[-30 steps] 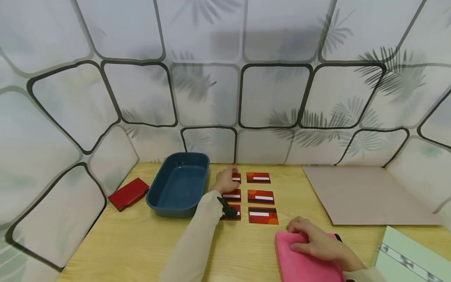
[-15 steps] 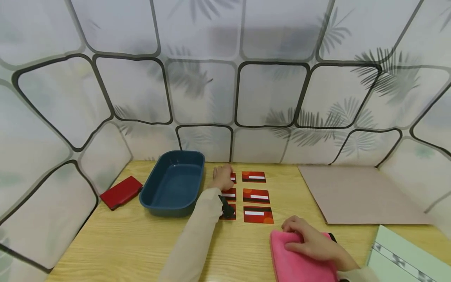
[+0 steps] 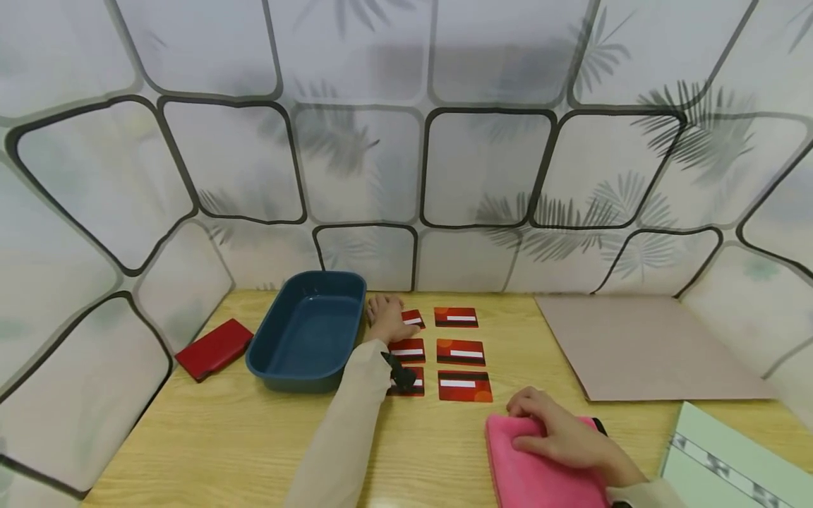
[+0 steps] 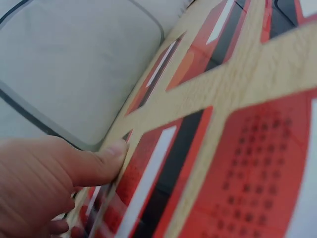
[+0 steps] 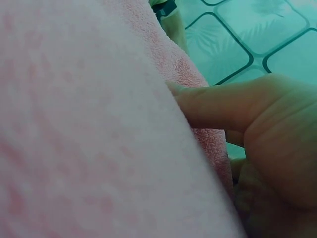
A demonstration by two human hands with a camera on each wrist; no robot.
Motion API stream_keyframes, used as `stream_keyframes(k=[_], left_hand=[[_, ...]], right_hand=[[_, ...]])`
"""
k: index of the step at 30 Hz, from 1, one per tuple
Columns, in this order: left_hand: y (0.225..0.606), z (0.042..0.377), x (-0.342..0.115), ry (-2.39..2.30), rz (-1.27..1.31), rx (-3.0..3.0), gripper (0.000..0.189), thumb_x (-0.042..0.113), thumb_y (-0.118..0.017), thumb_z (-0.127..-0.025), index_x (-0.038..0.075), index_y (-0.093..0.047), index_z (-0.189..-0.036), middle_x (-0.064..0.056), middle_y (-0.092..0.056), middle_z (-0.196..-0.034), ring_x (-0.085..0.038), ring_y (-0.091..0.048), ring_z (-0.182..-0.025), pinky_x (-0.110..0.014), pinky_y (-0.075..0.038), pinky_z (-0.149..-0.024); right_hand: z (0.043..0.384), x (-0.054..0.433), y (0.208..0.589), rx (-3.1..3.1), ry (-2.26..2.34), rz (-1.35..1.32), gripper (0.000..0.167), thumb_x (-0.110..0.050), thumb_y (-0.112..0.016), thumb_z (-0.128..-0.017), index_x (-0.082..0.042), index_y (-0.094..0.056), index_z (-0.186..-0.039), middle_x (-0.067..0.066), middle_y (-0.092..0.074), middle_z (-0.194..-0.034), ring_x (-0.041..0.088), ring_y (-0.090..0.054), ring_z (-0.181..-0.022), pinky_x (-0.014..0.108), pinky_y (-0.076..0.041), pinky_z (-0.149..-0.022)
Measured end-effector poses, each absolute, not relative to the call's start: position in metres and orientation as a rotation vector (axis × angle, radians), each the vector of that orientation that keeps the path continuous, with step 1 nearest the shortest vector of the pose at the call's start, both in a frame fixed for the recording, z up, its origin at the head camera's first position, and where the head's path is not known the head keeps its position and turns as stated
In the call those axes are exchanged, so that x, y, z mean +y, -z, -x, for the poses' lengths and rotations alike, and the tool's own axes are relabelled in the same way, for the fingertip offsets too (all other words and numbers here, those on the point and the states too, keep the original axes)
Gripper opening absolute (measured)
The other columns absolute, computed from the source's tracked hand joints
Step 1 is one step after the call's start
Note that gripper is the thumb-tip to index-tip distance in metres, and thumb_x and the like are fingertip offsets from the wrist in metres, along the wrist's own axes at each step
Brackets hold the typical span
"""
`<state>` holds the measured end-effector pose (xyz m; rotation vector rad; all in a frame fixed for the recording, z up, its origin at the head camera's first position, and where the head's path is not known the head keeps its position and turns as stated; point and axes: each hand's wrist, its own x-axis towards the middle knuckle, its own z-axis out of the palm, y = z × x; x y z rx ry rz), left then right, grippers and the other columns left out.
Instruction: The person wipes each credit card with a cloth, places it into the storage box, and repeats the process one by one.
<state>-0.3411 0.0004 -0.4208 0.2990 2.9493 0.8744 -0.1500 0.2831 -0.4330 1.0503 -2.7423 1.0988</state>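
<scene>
In the head view, my left hand [image 3: 386, 321] is over the far-left red card [image 3: 411, 318], its thumb and fingers pinching the card's edges. The left wrist view shows the thumb [image 4: 106, 161] along that card's edge; part of the card is hidden under the hand. Other red cards with dark and white stripes lie in two columns, such as the far-right card [image 3: 456, 317] and the near-right card [image 3: 465, 386]. My right hand [image 3: 562, 434] grips a folded pink towel [image 3: 527, 476] at the front right. In the right wrist view its thumb presses the fuzzy fabric [image 5: 173, 64].
A blue tray [image 3: 288, 381] stands just left of my left hand. Further left lies a red wallet-like item [image 3: 214, 349]. At right are a flat brownish board [image 3: 648, 353] and a pale green box or folder [image 3: 730, 451]. Patterned panels [image 3: 362, 169] rise behind the table.
My left hand has shifted left relative to the cards, and the far-left card sits slightly tilted now. My right hand stays on the towel. The head view has turned slightly to the right.
</scene>
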Motion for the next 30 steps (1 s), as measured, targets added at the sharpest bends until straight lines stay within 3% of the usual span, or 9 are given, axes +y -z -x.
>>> stream_keyframes(k=[5,15,23,30], left_hand=[[0.425,0.340,-0.002,-0.980,-0.215,2.984,0.052,0.037,-0.080,-0.078,0.003,-0.059,-0.112,-0.022,-0.039,-0.123,-0.036,-0.030,-0.114,-0.048,-0.027,-0.103],[0.438,0.345,-0.009,-1.164,-0.185,2.974,0.059,0.035,-0.082,-0.075,-0.002,-0.060,-0.115,-0.024,-0.034,-0.129,-0.037,-0.024,-0.118,-0.052,-0.027,-0.104],[0.439,0.346,-0.008,-1.213,-0.244,2.988,0.058,0.032,-0.085,-0.072,0.005,-0.054,-0.113,-0.017,-0.061,-0.105,-0.035,-0.053,-0.103,-0.043,-0.043,-0.091],[0.434,0.340,-0.002,-1.274,-0.352,2.977,0.052,0.017,-0.082,-0.075,0.003,-0.052,-0.115,-0.020,-0.064,-0.104,-0.033,-0.060,-0.093,-0.041,-0.050,-0.084]], right_hand=[[0.150,0.284,0.432,-2.724,-1.073,-1.054,0.019,-0.017,-0.070,-0.088,-0.022,-0.054,-0.097,0.001,-0.051,-0.108,0.003,-0.044,-0.100,0.023,-0.040,-0.079],[0.150,0.279,0.435,-2.673,-1.017,-1.071,0.020,-0.018,-0.071,-0.087,-0.022,-0.054,-0.098,0.000,-0.052,-0.107,0.005,-0.043,-0.101,0.025,-0.040,-0.080],[0.149,0.278,0.434,-2.666,-1.040,-1.080,0.019,-0.016,-0.070,-0.087,-0.021,-0.054,-0.097,-0.002,-0.052,-0.104,0.005,-0.044,-0.098,0.024,-0.039,-0.078],[0.148,0.280,0.425,-2.812,-1.195,-0.969,0.014,-0.019,-0.069,-0.089,-0.020,-0.056,-0.092,-0.011,-0.054,-0.086,0.000,-0.047,-0.080,0.019,-0.040,-0.066]])
